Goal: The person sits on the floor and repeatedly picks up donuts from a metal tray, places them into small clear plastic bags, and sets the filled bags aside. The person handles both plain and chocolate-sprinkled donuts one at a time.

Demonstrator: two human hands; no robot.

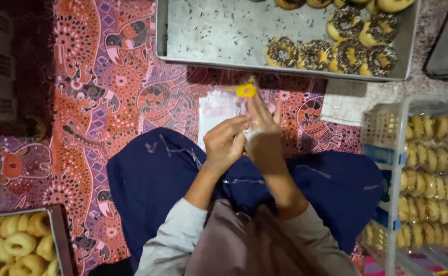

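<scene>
Clear bag with yellow label pinched by both hands: left hand nearer body, right hand beside; bag extends forward, away from body.

One metal tray held six sprinkled doughnuts in full view, with several more cut off at the top edge. Two hands worked one clear plastic bag. One white basket held perhaps thirty bagged doughnuts.
</scene>
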